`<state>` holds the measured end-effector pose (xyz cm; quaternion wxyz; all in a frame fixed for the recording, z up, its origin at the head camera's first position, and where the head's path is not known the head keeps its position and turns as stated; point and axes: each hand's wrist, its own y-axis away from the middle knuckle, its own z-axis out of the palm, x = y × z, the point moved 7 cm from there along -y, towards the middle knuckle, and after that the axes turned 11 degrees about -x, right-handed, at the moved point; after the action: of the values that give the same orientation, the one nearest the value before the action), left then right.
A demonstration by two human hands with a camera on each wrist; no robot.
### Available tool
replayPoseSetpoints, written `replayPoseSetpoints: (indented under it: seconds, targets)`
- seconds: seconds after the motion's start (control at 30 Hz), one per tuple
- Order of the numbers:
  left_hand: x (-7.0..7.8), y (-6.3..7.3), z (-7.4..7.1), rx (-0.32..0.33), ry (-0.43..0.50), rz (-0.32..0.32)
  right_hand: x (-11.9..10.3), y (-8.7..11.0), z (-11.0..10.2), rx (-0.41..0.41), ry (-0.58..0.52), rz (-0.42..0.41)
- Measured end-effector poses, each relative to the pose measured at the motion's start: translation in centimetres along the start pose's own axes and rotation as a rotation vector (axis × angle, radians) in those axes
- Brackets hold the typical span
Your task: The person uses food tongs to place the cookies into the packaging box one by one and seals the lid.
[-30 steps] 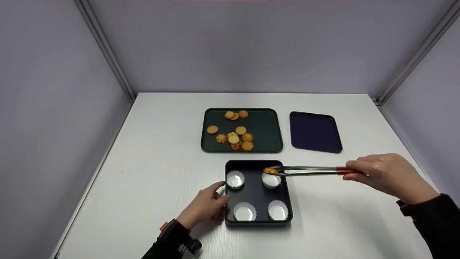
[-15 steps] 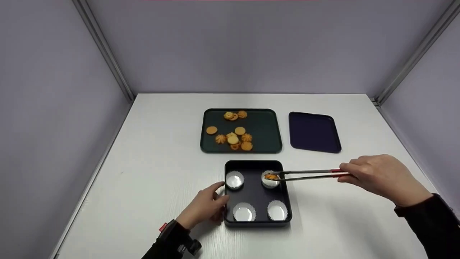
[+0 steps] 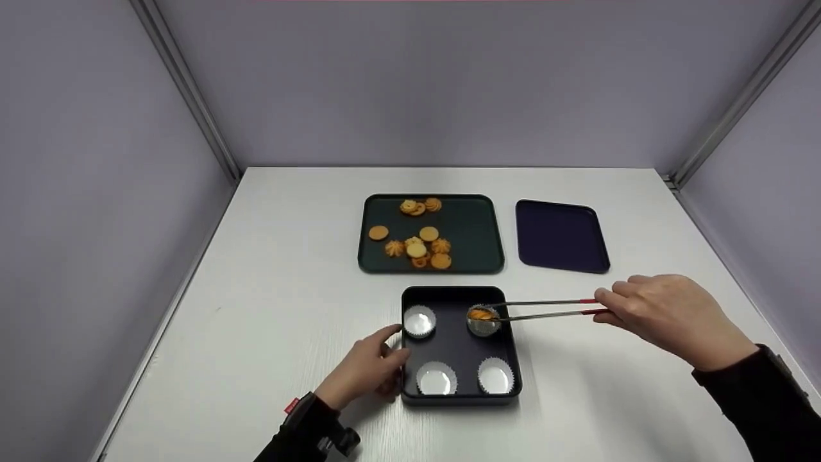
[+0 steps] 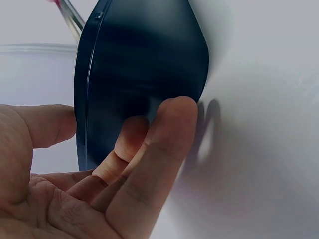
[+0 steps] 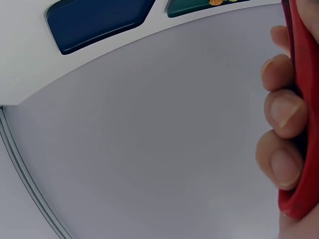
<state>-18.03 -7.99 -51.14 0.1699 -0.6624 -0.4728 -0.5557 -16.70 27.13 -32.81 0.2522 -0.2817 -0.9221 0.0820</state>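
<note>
A dark rectangular baking pan (image 3: 442, 350) holds several white paper baking cups, such as the near-left cup (image 3: 428, 384). My right hand (image 3: 667, 314) grips red-handled metal tongs (image 3: 545, 316); in the right wrist view its fingers curl round the red handle (image 5: 305, 99). The tong tips stand apart at the far-right paper cup (image 3: 485, 330), where an orange-brown cookie (image 3: 480, 314) sits; I cannot tell whether both tips touch it. My left hand (image 3: 369, 362) touches the pan's left side. In the left wrist view, its fingers (image 4: 167, 129) rest against the outer wall.
Behind the pan lies a dark green tray (image 3: 471, 234) with several cookies (image 3: 417, 249) on its left and middle. To its right is a smaller navy tray (image 3: 561, 236). Grey panels (image 3: 410, 83) enclose the white table (image 3: 276, 276) at the back and sides.
The right hand has moved slightly left, and the tongs have lowered the cookie into the far-right cup. Their arms have spread wider apart. The left hand stays against the pan.
</note>
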Motion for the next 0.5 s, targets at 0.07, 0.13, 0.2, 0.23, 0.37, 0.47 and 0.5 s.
replayPoseSetpoints:
  seconds: [0.07, 0.13, 0.2, 0.23, 0.37, 0.47, 0.5]
  targets:
    - [0.0, -0.02, 0.0, 0.0, 0.003, 0.004, 0.03, -0.05, -0.03, -0.001, 0.006, 0.003]
    - [-0.02, 0.0, 0.02, -0.003, 0.009, 0.003, 0.03, -0.13, -0.21, 0.005, 0.01, 0.002]
    - [-0.09, 0.0, 0.05, -0.009, 0.017, -0.002, 0.03, -0.2, -0.39, 0.012, 0.014, 0.002]
    - [-0.11, 0.01, 0.05, -0.01, 0.015, -0.005, 0.03, -0.23, -0.47, 0.013, 0.014, 0.001]
    - [-0.28, -0.02, 0.11, -0.022, 0.03, -0.018, 0.0, -0.3, -0.73, 0.015, 0.018, 0.002]
    - [-0.38, -0.09, 0.14, -0.028, 0.049, -0.021, 0.0, -0.26, -0.85, 0.015, 0.013, 0.004]
    - [-0.42, -0.12, 0.15, -0.03, 0.053, -0.022, 0.0, -0.24, -0.88, 0.015, 0.011, 0.004]
